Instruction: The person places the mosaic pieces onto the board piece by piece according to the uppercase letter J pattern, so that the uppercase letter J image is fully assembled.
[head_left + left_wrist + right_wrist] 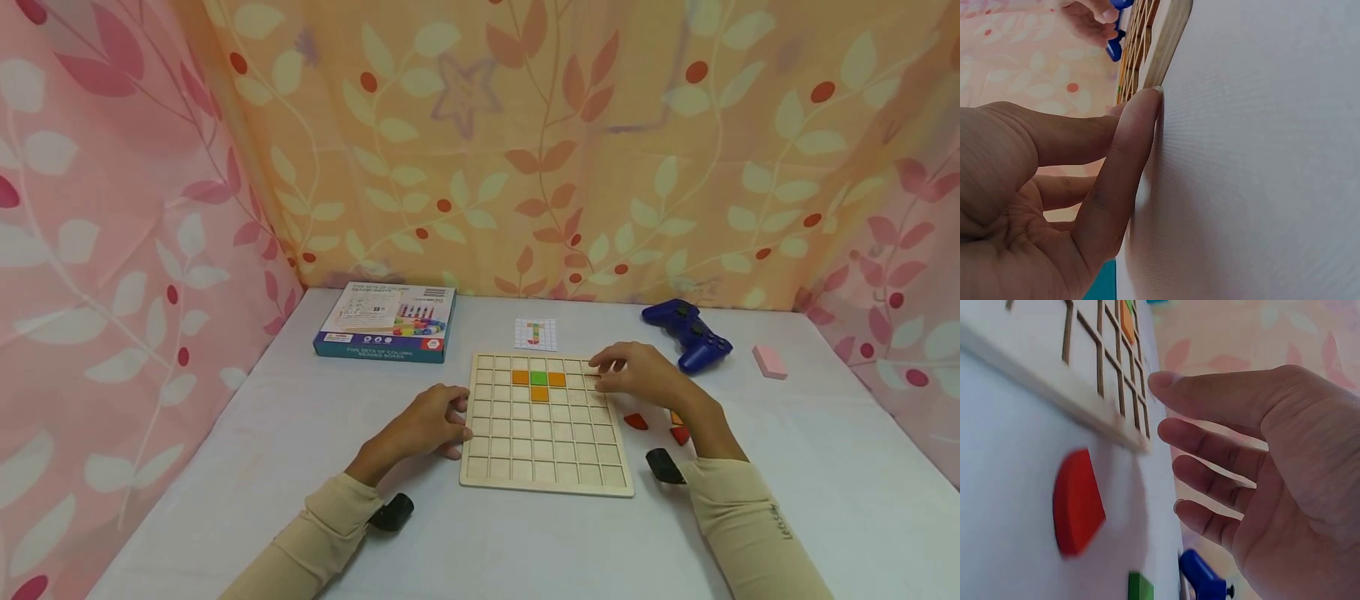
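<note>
Okay, I see the grid board (546, 473) on the counter (285, 450), between its left and right edges. Left hand (426, 423) touches the board's left side, fingers parted; right hand (641, 373), loosely spread, near its far-right corner.

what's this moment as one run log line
left hand: at left edge of board; right hand: empty, near far right corner; board: one green tile, three orange tiles; beside board: red pieces
</note>
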A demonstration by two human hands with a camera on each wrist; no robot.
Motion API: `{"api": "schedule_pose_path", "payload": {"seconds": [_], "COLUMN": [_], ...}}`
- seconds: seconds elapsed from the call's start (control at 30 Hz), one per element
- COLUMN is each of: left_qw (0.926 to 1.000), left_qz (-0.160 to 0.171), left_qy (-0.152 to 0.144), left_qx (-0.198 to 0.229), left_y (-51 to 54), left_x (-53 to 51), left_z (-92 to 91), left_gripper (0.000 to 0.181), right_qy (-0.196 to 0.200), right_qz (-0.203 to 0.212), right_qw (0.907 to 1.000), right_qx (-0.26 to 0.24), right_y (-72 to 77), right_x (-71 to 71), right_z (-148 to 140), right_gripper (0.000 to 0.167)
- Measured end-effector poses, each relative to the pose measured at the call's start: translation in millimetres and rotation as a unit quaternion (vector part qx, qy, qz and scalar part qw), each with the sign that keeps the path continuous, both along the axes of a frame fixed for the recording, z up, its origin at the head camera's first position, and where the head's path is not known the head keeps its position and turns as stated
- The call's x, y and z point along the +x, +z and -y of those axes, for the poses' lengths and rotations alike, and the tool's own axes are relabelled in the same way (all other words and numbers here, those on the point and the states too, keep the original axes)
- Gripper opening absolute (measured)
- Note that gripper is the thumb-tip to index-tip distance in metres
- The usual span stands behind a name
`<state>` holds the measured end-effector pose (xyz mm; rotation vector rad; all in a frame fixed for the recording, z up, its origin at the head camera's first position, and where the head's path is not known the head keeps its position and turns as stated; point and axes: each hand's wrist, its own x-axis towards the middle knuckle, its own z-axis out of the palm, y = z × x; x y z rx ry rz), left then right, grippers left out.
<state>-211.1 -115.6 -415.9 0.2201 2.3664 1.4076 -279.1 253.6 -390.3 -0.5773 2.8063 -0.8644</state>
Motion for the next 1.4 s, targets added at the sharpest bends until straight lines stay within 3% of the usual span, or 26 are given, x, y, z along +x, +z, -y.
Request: {"api": "schedule_pose_path", "payload": {"seconds": [0.53,0.87,1.07,1.4], "left_qw": [1.0,1.0,1.0,1.0], "left_qz": [0.0,-0.002,0.001,0.0], "left_qy": [0.001,0.001,0.002,-0.002], "left_qx": [0.004,0.002,0.008,0.001], "left_y": [-1.5,-0.5,-1.2,-0.8], "left_x": [0.2,0.1,0.0,0.0], "left_z": [1.5,1.9,2.0,0.8], "left_gripper": [0.065,0.065,0.066,0.065], "right_qy": [-0.073,-0.061,-0.067,-0.081], "right_qz": [0.037,0.049,0.075,0.073], "right_qw": [0.996,0.9962,0.9939,0.9929], "right_qx": [0.036,0.039,0.044,0.047], "right_y": [3.9,9.0,4.4,-1.0], "right_x": [2.8,8.8,9.7,7.8], "right_z": [-56.8,-70.5,-76.4,-76.5], "right_gripper": [0.049,0.049,0.048,0.047]}}
